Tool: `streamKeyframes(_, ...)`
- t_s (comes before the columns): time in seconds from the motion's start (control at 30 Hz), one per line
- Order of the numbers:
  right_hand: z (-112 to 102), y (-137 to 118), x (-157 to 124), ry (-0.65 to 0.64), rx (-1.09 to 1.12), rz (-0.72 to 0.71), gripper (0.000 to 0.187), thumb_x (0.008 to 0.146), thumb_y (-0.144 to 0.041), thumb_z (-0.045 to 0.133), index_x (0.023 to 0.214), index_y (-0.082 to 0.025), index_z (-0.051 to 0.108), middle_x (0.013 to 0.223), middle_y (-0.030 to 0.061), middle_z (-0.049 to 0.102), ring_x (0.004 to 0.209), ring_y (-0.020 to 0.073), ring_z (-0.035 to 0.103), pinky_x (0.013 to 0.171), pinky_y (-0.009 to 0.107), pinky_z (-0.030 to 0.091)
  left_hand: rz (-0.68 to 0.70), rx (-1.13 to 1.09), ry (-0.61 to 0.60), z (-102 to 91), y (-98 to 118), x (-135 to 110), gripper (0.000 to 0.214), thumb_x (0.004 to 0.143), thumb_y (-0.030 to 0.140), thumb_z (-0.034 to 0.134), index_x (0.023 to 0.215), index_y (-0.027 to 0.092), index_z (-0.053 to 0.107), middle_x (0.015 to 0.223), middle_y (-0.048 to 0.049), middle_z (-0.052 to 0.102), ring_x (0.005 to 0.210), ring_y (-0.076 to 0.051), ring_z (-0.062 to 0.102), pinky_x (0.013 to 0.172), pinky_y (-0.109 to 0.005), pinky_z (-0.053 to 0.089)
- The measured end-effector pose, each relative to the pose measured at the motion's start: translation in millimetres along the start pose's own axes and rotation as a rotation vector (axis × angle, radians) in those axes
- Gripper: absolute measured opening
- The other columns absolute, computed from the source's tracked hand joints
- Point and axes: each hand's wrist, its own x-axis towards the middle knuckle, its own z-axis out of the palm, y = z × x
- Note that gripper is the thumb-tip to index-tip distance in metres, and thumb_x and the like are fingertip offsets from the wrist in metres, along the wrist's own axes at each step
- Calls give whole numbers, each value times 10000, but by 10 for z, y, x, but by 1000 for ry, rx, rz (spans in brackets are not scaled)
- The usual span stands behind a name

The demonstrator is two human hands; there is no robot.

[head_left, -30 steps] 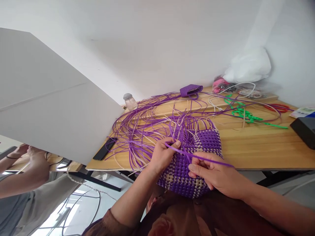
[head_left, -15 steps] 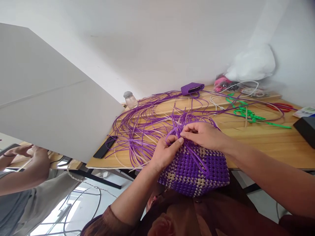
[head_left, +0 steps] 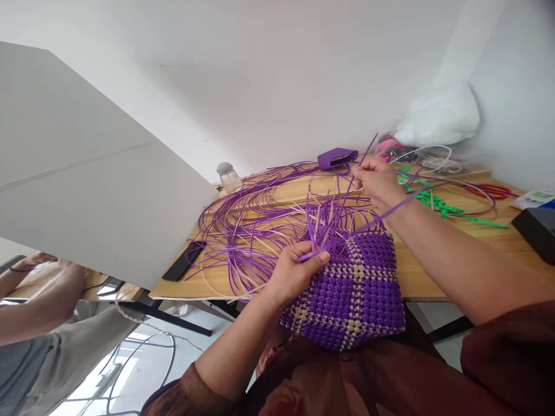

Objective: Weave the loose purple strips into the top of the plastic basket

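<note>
A purple and beige woven basket point(head_left: 377, 294) rests against my lap at the table's front edge, tilted, with loose strands point(head_left: 323, 222) bristling from its top. My left hand point(head_left: 297, 268) pinches a purple strand at the basket's rim, thumb pressed over the weave. Raised above and to the right, my right hand point(head_left: 378, 182) is closed on a purple plastic strand point(head_left: 347, 199) that runs taut down to the rim. Another purple strand point(head_left: 396, 208) crosses in front of the right wrist. Part of the rim is hidden behind the left fingers.
Long purple and beige strands point(head_left: 234, 237) spread over the wooden table point(head_left: 455, 248). A small purple woven piece point(head_left: 337, 157), a jar point(head_left: 229, 177), a black phone point(head_left: 184, 261), green strips point(head_left: 437, 202) and red-handled scissors point(head_left: 498, 189) lie around. At left, another person's arms point(head_left: 52, 289) show beyond a panel.
My right hand has moved up and away from the basket, pulling a purple strand out straight. My left hand stays at the rim, and the strand loop over the basket's front is gone.
</note>
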Motion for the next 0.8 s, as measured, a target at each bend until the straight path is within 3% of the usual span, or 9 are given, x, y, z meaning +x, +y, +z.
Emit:
streamKeyframes(0.13, -19, 38, -180, -290, 155, 200, 305, 966, -358, 434, 702, -212, 479, 618, 4, 510, 460, 109, 443, 398, 235, 248, -29, 62, 4, -23, -8, 13, 452, 889, 537, 585, 664, 159, 482, 642, 34, 361, 624, -95, 303, 596, -257, 238)
streamKeyframes(0.23, -3, -63, -460, -532, 228, 252, 270, 931, -358, 539, 759, -163, 610, 671, 40, 582, 471, 96, 465, 378, 220, 266, -13, 94, 18, -24, -14, 37, 443, 903, 532, 563, 672, 162, 486, 660, 27, 378, 645, -103, 323, 609, -261, 252)
streamKeyframes(0.3, 16, -157, -590, -606, 258, 242, 254, 896, -379, 614, 795, -151, 660, 694, 43, 609, 469, 83, 456, 375, 213, 278, -4, 91, 7, -17, -20, 53, 416, 882, 517, 602, 688, 165, 496, 659, 31, 388, 641, -102, 336, 619, -258, 273)
streamKeyframes(0.37, 45, -234, -641, -600, 268, 217, 288, 887, -419, 635, 789, -150, 669, 658, 30, 599, 459, 79, 443, 375, 213, 283, 6, 95, 19, -6, -27, 66, 394, 851, 496, 650, 689, 164, 512, 654, 34, 411, 640, -101, 359, 630, -254, 298)
streamKeyframes(0.47, 114, -259, -581, -470, 239, 171, 320, 876, -423, 653, 703, -155, 620, 604, 8, 565, 467, 70, 433, 409, 206, 311, 24, 127, 56, 15, -34, 86, 364, 819, 464, 692, 682, 158, 549, 651, 29, 461, 640, -103, 395, 635, -253, 323)
streamKeyframes(0.63, 210, -41, -390, -297, 82, 155, 314, 875, -342, 615, 625, -156, 583, 545, -9, 522, 459, 72, 420, 447, 218, 316, 55, 227, 62, -1, 15, 126, 293, 825, 400, 679, 697, 151, 591, 642, 31, 482, 622, -100, 392, 615, -249, 310)
streamKeyframes(0.73, 142, 78, -408, -318, -9, 150, 365, 906, -416, 571, 654, -155, 615, 556, 7, 559, 463, 96, 469, 471, 240, 350, 52, 305, -70, -153, 86, 144, 241, 830, 370, 673, 748, 145, 642, 669, 25, 530, 651, -107, 439, 646, -246, 350)
streamKeyframes(0.8, 35, 86, -505, -364, -54, 140, 428, 921, -495, 542, 673, -160, 640, 582, 25, 601, 474, 110, 499, 489, 253, 370, 67, 358, -211, -303, 110, 154, 234, 811, 362, 704, 916, 153, 699, 782, 4, 622, 738, -134, 528, 717, -255, 402)
